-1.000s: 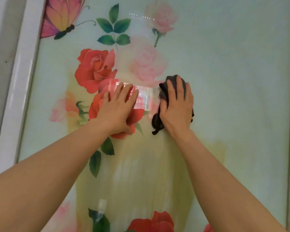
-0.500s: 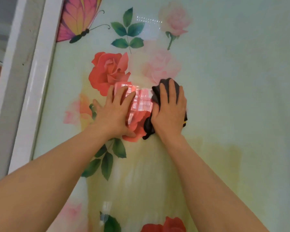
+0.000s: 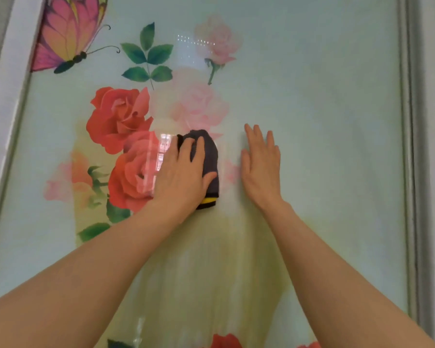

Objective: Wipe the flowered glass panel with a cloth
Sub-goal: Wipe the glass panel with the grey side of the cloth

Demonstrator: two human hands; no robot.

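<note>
Glass, pale green and printed with roses, fills nearly the whole view: the flowered glass panel stands upright in front of the person, bounded by a white frame far out to the left of the working hand and a grey frame strip well beyond the idle one. The red roses lie just left of the grip, a butterfly well above and to its left, and a bright window reflection shows on the glass at the fingertips.

The left hand lies over the cloth, fingers fairly straight and pressing it flat to the glass, thumb hooked along its right edge; that probably spreads the pressure over the whole pad and stops it from sliding out during a stroke. The cloth is dark grey with a yellow band at its lower corner, bunched so that it sticks out above and to the right of the hand.

The right hand, just right of the cloth and apart from it, rests flat on the panel with fingers spread and holds nothing, likely bracing the body. Much of the panel probably remains to be wiped.
</note>
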